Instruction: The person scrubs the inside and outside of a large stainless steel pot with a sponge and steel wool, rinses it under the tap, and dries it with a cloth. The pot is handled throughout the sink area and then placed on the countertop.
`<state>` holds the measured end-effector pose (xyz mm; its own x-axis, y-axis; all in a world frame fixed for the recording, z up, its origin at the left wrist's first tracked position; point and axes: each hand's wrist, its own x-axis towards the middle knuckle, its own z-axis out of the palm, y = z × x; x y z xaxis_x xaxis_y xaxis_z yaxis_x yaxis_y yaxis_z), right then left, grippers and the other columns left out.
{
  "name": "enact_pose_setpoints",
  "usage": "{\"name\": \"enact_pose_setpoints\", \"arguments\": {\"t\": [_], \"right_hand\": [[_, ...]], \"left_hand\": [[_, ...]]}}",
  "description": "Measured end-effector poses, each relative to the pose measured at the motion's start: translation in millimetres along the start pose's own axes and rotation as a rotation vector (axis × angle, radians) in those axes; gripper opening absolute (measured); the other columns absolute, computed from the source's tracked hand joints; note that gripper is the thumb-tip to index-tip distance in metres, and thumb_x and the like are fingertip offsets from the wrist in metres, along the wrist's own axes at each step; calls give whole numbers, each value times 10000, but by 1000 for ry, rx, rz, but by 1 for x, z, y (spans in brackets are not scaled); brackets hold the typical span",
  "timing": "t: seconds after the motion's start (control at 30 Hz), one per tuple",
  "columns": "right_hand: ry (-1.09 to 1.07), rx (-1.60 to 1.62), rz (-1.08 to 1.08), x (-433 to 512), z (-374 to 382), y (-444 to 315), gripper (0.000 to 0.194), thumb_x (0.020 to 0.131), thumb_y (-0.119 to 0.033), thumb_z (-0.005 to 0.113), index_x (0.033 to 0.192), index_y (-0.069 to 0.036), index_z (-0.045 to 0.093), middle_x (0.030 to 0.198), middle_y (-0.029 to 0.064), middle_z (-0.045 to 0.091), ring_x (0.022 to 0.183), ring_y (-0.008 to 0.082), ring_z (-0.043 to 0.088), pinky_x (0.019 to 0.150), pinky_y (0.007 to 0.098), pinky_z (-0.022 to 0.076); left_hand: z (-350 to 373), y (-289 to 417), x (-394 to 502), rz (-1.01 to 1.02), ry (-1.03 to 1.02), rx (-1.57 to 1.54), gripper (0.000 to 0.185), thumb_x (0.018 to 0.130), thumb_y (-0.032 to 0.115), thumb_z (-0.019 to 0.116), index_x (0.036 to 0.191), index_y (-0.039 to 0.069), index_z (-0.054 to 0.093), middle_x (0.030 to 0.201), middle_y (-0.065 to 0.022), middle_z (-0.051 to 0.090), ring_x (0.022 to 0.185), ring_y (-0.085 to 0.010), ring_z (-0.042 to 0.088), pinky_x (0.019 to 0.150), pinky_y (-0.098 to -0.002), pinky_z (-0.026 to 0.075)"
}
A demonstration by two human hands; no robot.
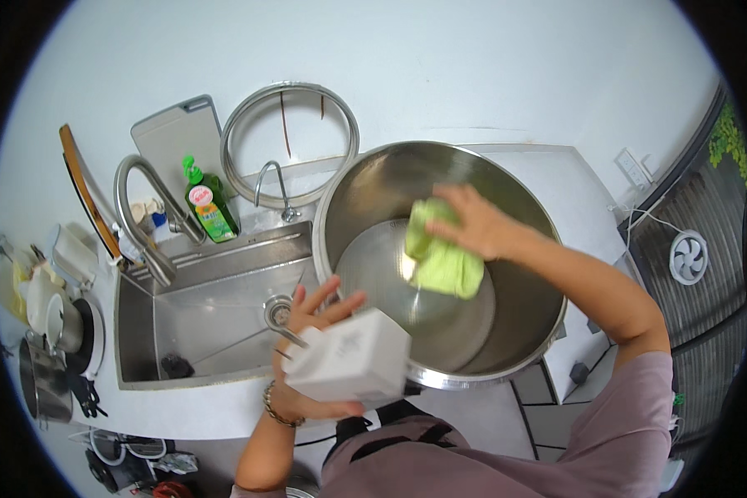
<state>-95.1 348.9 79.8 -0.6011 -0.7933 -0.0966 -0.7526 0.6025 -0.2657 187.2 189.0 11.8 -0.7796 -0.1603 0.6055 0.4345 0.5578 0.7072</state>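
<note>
My right hand (476,224) grips a lime-green cloth (451,271) inside a large, deep stainless-steel pot (373,205). The cloth hangs bunched from the fingers over the pot's round bottom. At the near left of the rim, my left hand (314,311) is around a white box-shaped object (352,358), fingers spread above it and thumb below. A bent metal piece sticks out of the box's left end; the box hides most of the palm. Whether the box is fixed to the pot, I cannot tell.
A steel sink (218,324) with a tall faucet (140,211) lies left of the pot. Behind it stand a green pump bottle (208,202), a small tap (271,177), a cutting board (174,131) and a round metal-rimmed lid (292,124). Cookware (65,324) crowds the far left.
</note>
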Motion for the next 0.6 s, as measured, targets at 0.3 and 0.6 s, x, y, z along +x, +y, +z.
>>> {"name": "enact_pose_setpoints", "arguments": {"t": [0.3,0.6], "right_hand": [[-213,30,129,67,141,82,644,933,-380,531,1399,-19,272,1329,273,409,1097,402,545,934,456,464],[324,1557,709,122,86,-64,238,924,-177,506,1124,-46,516,1013,126,575,894,271,616,702,449,547]], "left_hand": [[26,-1,27,-61,16,98,379,732,548,646,589,201,592,632,93,607,815,-125,524,1139,-488,97],[28,1,27,-86,27,147,349,853,238,604,514,221,524,598,126,624,764,-91,505,1145,-442,84]]}}
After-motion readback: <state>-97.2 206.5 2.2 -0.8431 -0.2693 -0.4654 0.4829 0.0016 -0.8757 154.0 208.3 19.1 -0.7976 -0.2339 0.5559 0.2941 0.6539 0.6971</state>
